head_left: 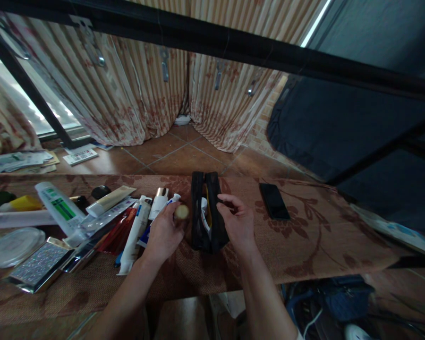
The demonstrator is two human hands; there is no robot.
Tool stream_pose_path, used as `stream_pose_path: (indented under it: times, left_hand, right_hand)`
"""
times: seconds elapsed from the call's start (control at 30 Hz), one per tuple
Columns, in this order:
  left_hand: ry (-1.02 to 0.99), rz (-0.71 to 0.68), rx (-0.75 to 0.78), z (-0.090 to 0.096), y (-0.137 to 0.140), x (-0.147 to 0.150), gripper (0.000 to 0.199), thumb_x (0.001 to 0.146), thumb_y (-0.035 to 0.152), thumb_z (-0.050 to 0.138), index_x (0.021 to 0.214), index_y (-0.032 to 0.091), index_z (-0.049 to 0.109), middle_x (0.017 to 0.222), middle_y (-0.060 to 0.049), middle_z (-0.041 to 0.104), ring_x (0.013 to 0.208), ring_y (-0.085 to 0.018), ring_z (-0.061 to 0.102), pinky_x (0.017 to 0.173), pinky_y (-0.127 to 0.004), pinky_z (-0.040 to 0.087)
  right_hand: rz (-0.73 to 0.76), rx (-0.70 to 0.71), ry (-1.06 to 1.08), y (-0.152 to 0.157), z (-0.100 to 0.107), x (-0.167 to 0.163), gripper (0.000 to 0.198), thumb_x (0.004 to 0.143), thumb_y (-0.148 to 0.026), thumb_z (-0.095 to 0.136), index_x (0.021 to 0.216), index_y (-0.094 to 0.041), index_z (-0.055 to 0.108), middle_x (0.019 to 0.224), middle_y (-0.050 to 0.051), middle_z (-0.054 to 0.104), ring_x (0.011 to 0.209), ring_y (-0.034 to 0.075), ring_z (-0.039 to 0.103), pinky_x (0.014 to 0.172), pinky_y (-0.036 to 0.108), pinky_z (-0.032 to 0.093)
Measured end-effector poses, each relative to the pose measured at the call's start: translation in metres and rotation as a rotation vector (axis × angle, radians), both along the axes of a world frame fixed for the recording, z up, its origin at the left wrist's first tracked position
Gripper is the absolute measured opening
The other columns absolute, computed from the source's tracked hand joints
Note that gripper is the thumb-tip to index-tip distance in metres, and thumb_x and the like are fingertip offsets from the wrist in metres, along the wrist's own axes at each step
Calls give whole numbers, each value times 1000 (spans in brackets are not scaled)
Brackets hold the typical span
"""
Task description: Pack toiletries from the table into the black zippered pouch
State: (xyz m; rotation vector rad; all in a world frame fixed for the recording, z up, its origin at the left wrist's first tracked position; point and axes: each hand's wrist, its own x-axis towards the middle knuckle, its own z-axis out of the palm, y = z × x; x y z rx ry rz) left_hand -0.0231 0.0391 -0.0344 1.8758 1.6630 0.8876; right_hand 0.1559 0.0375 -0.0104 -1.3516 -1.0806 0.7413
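Observation:
A narrow black mesh pouch (216,231) stands unzipped in the middle of the cloth-covered table, with a white tube (204,208) and something yellow inside it. My left hand (165,232) is just left of the pouch, closed around a small item with a round gold-coloured end (181,212); the rest of it is hidden by my fingers. On the pouch's right wall, my right hand (238,222) has its thumb and fingertips at the upper edge. Beside my left hand lie a white tube (136,233) and a white bottle with a shiny cap (159,203).
Toiletries cover the table's left side, among them a green-and-white tube (60,208), a round clear lid (14,246) and a glittery case (38,264). A black phone (274,201) lies at right. A dark metal bar (212,40) crosses above; curtains hang behind.

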Motion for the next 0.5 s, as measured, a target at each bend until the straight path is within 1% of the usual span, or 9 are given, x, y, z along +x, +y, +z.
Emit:
stream_pose_path:
  times: [0.23, 0.5]
  left_hand:
    - [7, -17, 14, -4, 1, -1, 42, 73, 20, 56, 115, 18, 54, 109, -7, 63, 97, -23, 61, 85, -37, 47]
    - [27, -15, 6, -3, 1, -1, 40, 74, 20, 55, 114, 18, 54, 106, -7, 64, 93, -23, 62, 82, -36, 48]
  right_hand:
    - [9, 8, -4, 0, 0, 1, 19, 71, -26, 61, 88, -21, 69, 84, 3, 68, 74, 15, 63, 65, 27, 49]
    - [3, 0, -3, 0, 0, 0, 19, 71, -27, 61, 87, -21, 69, 85, 3, 68, 74, 15, 63, 65, 28, 50]
